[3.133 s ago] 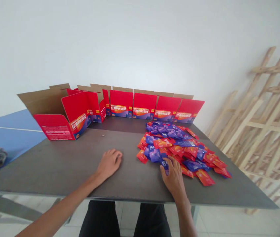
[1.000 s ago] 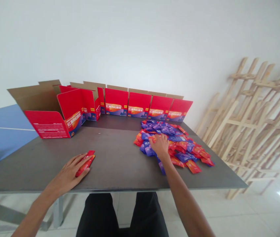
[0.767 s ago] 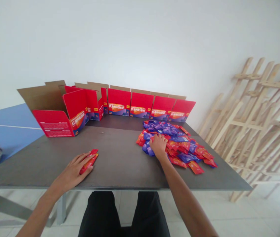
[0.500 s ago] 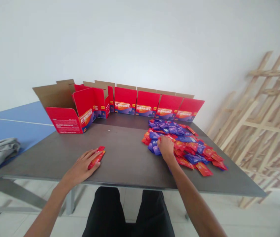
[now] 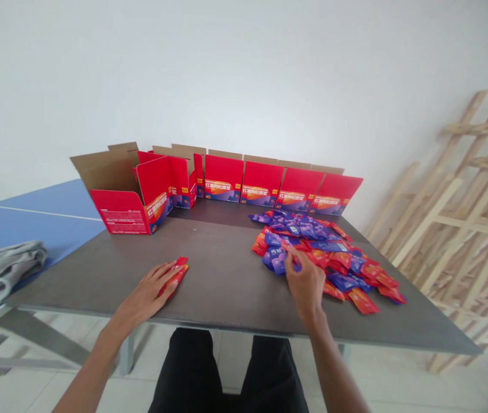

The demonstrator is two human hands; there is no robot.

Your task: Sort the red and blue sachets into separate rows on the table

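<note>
My left hand (image 5: 151, 292) lies on the near left part of the table, fingers curled over a few red sachets (image 5: 179, 272) stacked beneath it. Their far ends stick out past the fingers. At the near left edge of the pile, my right hand (image 5: 306, 281) is closed in a pinch, with the corner of a red sachet (image 5: 286, 246) at its fingertips. Around it spread many loose sachets, some purple (image 5: 308, 226), some red-orange (image 5: 363, 301), heaped over one another. The palm hides part of the heap.
Open red cartons (image 5: 222, 175) stand in a row along the back of the dark grey table (image 5: 222, 246). More open cartons (image 5: 126, 211) are at the left. A grey cloth (image 5: 15, 267) lies on a blue table (image 5: 54, 198). Wooden easels (image 5: 454, 223) lean at the right.
My right hand has drawn back from the pile towards me, a red sachet now showing at its fingertips. My left hand stays over its sachets. The view has shifted slightly.
</note>
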